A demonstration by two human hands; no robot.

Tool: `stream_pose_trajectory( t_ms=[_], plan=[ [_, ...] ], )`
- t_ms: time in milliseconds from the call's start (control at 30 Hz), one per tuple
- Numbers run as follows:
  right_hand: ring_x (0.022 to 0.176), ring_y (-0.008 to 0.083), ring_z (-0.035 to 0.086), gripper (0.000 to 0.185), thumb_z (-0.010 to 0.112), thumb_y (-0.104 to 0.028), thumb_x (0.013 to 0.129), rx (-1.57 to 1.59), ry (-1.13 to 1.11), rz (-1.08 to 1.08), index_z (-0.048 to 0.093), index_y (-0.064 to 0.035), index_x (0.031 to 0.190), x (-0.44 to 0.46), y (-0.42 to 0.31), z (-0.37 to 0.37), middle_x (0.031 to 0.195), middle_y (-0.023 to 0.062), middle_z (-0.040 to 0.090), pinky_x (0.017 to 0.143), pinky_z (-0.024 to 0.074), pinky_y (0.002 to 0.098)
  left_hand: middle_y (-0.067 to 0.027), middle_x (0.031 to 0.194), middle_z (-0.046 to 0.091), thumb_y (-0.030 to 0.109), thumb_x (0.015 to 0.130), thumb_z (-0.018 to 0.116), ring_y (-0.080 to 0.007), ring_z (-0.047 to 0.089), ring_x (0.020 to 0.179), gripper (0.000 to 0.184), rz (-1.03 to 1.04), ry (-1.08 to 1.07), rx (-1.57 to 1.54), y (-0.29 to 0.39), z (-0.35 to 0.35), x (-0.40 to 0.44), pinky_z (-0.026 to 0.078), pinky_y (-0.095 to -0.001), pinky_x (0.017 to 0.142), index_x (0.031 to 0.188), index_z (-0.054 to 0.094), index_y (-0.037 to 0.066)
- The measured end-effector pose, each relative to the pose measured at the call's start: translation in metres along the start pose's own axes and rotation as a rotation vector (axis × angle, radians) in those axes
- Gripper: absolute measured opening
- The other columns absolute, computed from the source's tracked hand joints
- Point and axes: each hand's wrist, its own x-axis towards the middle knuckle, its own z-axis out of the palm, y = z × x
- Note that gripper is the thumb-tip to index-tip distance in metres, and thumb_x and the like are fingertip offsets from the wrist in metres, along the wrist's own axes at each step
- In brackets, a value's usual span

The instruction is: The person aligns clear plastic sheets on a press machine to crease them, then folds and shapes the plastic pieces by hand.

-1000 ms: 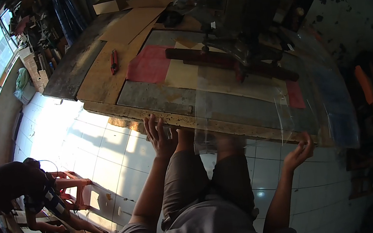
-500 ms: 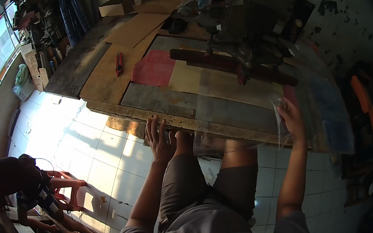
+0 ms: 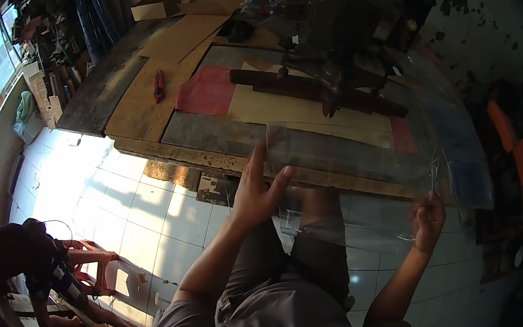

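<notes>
A clear plastic sheet (image 3: 360, 196) hangs over the near edge of the worktable, between my two hands. My right hand (image 3: 429, 221) pinches its right-hand edge with curled fingers. At the sheet's left edge is my left hand (image 3: 257, 191), fingers stretched and thumb apart; its fingertips are blurred and partly behind the plastic. Beyond it, a pale yellow sheet (image 3: 308, 111) lies on a grey plate (image 3: 203, 126), with a red piece (image 3: 204, 91) at its left end and a smaller red piece (image 3: 403, 135) at its right. A dark machine bar (image 3: 263, 81) crosses above the yellow sheet.
A red cutter knife (image 3: 159, 85) lies on the wooden tabletop (image 3: 135, 118), near cardboard (image 3: 183, 37) and an open box (image 3: 160, 5). The dark machine (image 3: 367, 8) rises at the back. Blue-tinted plastic (image 3: 471, 181) hangs at the right. Another person (image 3: 41, 261) bends low at left.
My left hand has left the table edge and moved up and right to the plastic sheet. My right hand has come down towards me, drawing the plastic off the yellow sheet.
</notes>
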Motion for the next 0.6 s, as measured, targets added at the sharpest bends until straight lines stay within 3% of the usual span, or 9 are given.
stream_pose_trajectory(
  t_ms=[67, 167, 267, 367, 600],
  plan=[
    [0.069, 0.0093, 0.053, 0.058, 0.079, -0.033, 0.092, 0.04, 0.077, -0.006, 0.058, -0.003, 0.138, -0.001, -0.007, -0.001, 0.087, 0.0022, 0.061, 0.057, 0.0415, 0.0254, -0.0161, 0.126, 0.067, 0.035, 0.1, 0.065, -0.0218, 0.063, 0.119, 0.055, -0.134, -0.122, -0.29, 0.023, 0.0, 0.01, 0.047, -0.0401, 0.105, 0.141, 0.052, 0.0],
    [0.067, 0.0095, 0.052, 0.063, 0.082, -0.037, 0.089, 0.071, 0.147, 0.01, 0.057, -0.0022, 0.135, -0.003, -0.016, 0.001, 0.085, 0.0024, 0.061, 0.053, 0.0413, 0.0248, -0.01, 0.109, 0.074, 0.028, 0.102, 0.066, -0.0133, 0.068, 0.101, 0.042, -0.202, -0.155, -0.572, 0.047, -0.007, 0.019, 0.053, -0.0301, 0.088, 0.133, 0.06, 0.0],
    [0.068, 0.0095, 0.051, 0.067, 0.084, -0.04, 0.086, 0.112, 0.178, 0.027, 0.057, -0.0018, 0.134, -0.005, -0.021, 0.007, 0.084, 0.002, 0.059, 0.053, 0.0406, 0.0245, -0.0058, 0.098, 0.076, 0.025, 0.104, 0.064, -0.0101, 0.069, 0.094, 0.031, -0.16, -0.159, -0.535, 0.067, -0.014, 0.019, 0.053, -0.0269, 0.082, 0.122, 0.068, -0.001],
    [0.069, 0.0097, 0.051, 0.067, 0.084, -0.04, 0.086, 0.145, 0.175, 0.034, 0.056, -0.0022, 0.135, -0.008, -0.015, 0.006, 0.084, 0.0018, 0.059, 0.052, 0.0399, 0.0241, -0.0107, 0.095, 0.074, 0.023, 0.104, 0.062, -0.0117, 0.069, 0.084, 0.029, -0.154, -0.153, -0.519, 0.079, -0.017, 0.017, 0.055, -0.0279, 0.077, 0.113, 0.068, -0.004],
    [0.068, 0.0105, 0.051, 0.065, 0.083, -0.037, 0.087, 0.174, 0.129, 0.002, 0.057, -0.0042, 0.137, -0.003, -0.008, 0.011, 0.083, 0.0024, 0.06, 0.052, 0.0392, 0.0243, -0.0096, 0.096, 0.075, 0.022, 0.105, 0.061, -0.0112, 0.069, 0.084, 0.028, -0.149, -0.126, -0.496, 0.087, -0.024, 0.015, 0.054, -0.0258, 0.074, 0.115, 0.068, -0.004]
  ],
)
